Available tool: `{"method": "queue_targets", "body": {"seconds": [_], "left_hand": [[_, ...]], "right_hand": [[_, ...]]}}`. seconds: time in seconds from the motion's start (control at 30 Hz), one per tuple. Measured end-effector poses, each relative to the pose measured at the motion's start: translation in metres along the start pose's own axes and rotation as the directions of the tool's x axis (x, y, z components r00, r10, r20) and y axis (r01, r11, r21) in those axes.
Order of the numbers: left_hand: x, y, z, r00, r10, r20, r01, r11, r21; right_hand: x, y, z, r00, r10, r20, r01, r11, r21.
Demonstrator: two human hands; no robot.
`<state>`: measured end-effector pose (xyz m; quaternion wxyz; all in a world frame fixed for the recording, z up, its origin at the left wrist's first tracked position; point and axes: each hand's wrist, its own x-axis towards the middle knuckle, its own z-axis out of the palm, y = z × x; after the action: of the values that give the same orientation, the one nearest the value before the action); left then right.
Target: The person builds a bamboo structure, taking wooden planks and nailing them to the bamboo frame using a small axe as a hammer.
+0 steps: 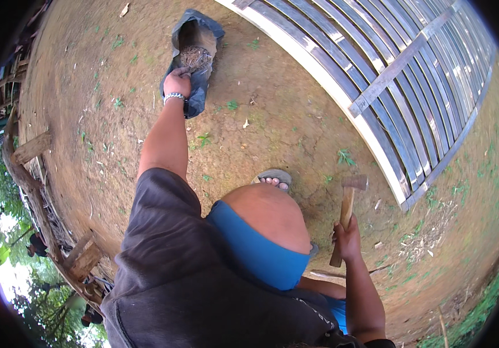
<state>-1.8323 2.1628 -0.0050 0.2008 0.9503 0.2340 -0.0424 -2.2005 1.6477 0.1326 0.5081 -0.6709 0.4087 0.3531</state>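
At the far left of centre lies a dark plastic bag (199, 93), its mouth spread open. Inside it rests a loose heap of thin brownish pieces that look like nails (195, 57). My left hand (178, 83), with a chain bracelet at the wrist, reaches over the bag's near part. Its fingers are drawn together at the heap's edge; what they pinch is too small to name. On the right, my right hand (348, 238) wraps around the wooden handle of a hatchet (348, 203). The hatchet stands nearly upright, its rusty metal head above my fist.
A large panel of parallel slats (400, 75) with a crosspiece fills the upper right. Along the left edge runs a rough log rail (26, 180) with cut wood blocks (85, 256). My bent knee and sandalled foot (275, 178) are on bare earth with sparse grass.
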Motion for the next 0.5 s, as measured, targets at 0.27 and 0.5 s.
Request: {"method": "queue_targets", "body": {"seconds": [0.27, 0.5], "left_hand": [[0.032, -0.044, 0.005, 0.995, 0.026, 0.094, -0.047, 0.973, 0.225], [0.034, -0.020, 0.010, 0.986, 0.153, 0.071, -0.164, 0.969, 0.184]], "right_hand": [[0.010, 0.015, 0.002, 0.999, -0.016, -0.037, 0.009, 0.983, -0.183], [-0.003, 0.038, 0.003, 0.989, -0.115, -0.097, 0.095, 0.978, -0.187]]}}
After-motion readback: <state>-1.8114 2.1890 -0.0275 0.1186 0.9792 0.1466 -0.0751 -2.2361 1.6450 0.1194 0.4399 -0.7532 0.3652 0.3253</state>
